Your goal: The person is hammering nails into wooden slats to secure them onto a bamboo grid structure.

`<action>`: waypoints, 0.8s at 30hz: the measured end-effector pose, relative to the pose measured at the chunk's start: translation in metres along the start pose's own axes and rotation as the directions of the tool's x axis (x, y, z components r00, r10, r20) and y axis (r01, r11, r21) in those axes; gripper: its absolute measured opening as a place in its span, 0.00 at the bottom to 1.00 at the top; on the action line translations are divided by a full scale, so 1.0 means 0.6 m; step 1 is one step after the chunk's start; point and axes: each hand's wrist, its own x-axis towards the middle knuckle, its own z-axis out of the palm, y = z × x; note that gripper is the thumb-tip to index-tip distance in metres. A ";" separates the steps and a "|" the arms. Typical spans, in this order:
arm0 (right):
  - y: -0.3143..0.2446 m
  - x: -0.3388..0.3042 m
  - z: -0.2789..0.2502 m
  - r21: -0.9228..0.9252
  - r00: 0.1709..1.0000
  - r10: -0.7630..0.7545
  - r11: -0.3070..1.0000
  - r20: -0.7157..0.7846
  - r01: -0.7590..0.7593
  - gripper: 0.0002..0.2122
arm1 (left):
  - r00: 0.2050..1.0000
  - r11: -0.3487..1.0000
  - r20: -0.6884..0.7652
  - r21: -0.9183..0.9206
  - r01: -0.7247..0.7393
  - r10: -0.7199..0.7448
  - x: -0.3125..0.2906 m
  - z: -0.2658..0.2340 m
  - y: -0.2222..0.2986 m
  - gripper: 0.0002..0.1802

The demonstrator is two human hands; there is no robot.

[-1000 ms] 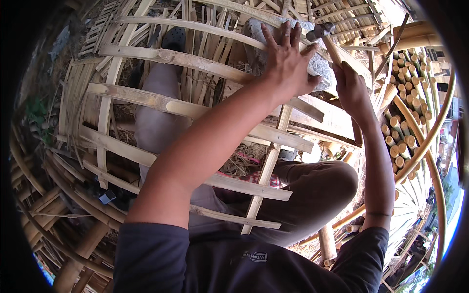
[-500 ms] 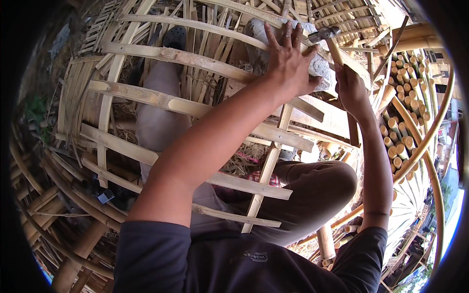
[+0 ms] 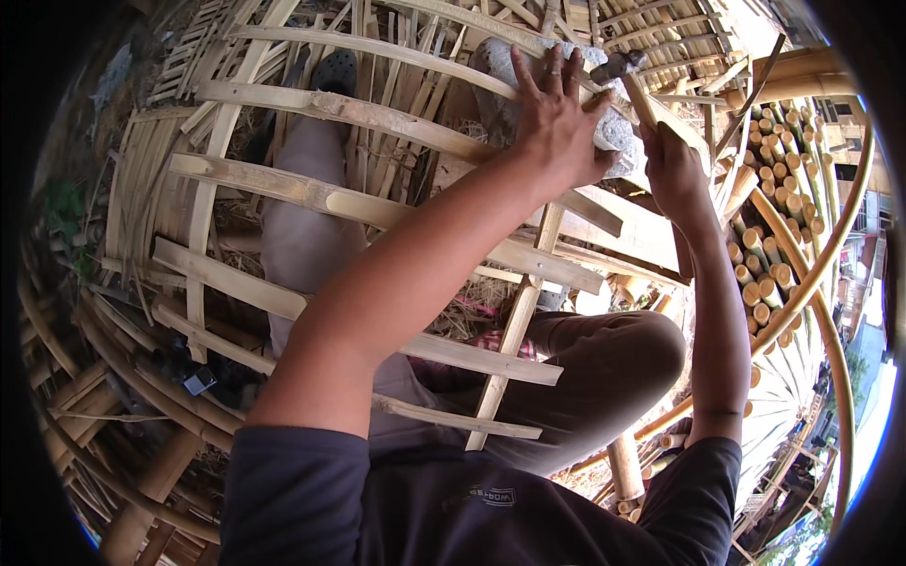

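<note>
Grips a hammer (image 3: 620, 67) by its wooden handle (image 3: 642, 102) in the right hand (image 3: 675, 172) and rests the spread left hand (image 3: 559, 127) on a bamboo frame (image 3: 359, 112) over a grey stone block (image 3: 618, 138)

Camera: head, left fisheye of pair | Position: worn on your head | Facing: down past your shirt (image 3: 406, 519) to your left hand (image 3: 555, 134) and right hand (image 3: 674, 168) | Range: near | Field: wide, edges bowed

There are two hands (image 3: 559, 137), one hammer (image 3: 640, 98) and two slatted-frame crosspieces (image 3: 518, 321).
</note>
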 end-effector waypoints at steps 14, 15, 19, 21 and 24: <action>-0.070 -0.009 -0.066 0.679 0.798 0.567 0.505 0.205 -0.533 0.16 | 0.999 1.000 0.036 0.009 0.009 -0.009 -0.004 -0.010 -0.001 0.43; -0.074 -0.010 -0.067 0.730 0.794 0.560 0.439 0.234 -0.525 0.15 | 1.000 1.000 0.025 0.018 0.008 -0.008 -0.003 -0.009 -0.002 0.43; -0.075 -0.024 -0.039 0.742 0.790 0.576 0.432 0.210 -0.512 0.11 | 0.995 0.997 -0.093 -0.063 -0.039 0.033 0.000 0.012 -0.012 0.45; -0.042 -0.033 -0.025 0.704 0.831 0.528 0.524 0.173 -0.479 0.09 | 0.987 0.978 -0.160 -0.202 -0.061 0.028 0.009 0.001 -0.019 0.46; -0.019 -0.047 -0.005 0.379 0.903 0.419 0.854 -0.094 -0.356 0.15 | 0.990 0.996 -0.112 0.019 0.085 -0.082 0.049 -0.029 -0.069 0.40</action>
